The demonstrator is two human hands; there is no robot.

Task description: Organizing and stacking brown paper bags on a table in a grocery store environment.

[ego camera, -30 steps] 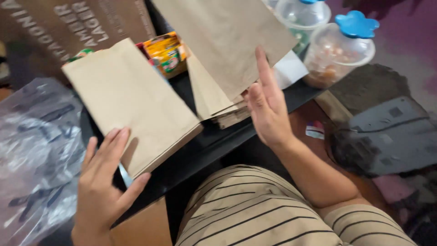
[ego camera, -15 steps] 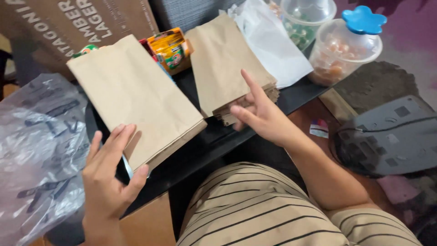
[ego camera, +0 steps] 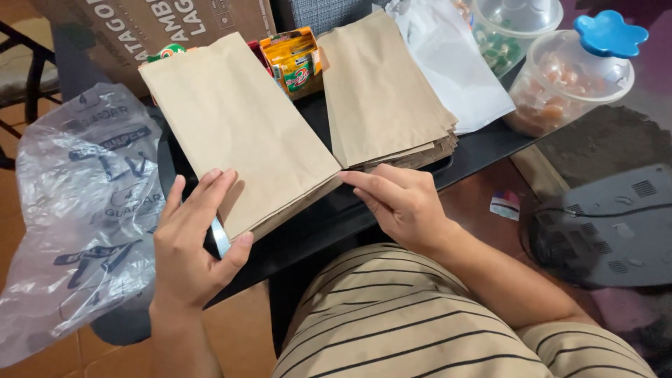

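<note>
Two stacks of flat brown paper bags lie on a dark tray [ego camera: 315, 224]. My left hand [ego camera: 192, 238] grips the near corner of the left stack of bags [ego camera: 238, 126], thumb under its edge and fingers on top. My right hand [ego camera: 399, 203] rests at the near edge of the right stack of bags [ego camera: 381, 91], fingertips touching its lower left corner, between the two stacks.
A clear plastic bag [ego camera: 84, 210] hangs at the left. A cardboard box [ego camera: 147, 28] and a small colourful packet [ego camera: 294, 59] sit behind the bags. White bags [ego camera: 455, 63] and two clear jars [ego camera: 560, 77] stand at the upper right; a dark device [ego camera: 609, 224] lies at the right.
My right hand laid a raised bag down onto the right stack and slid back to its near corner. My left hand closed more firmly on the left stack's corner.
</note>
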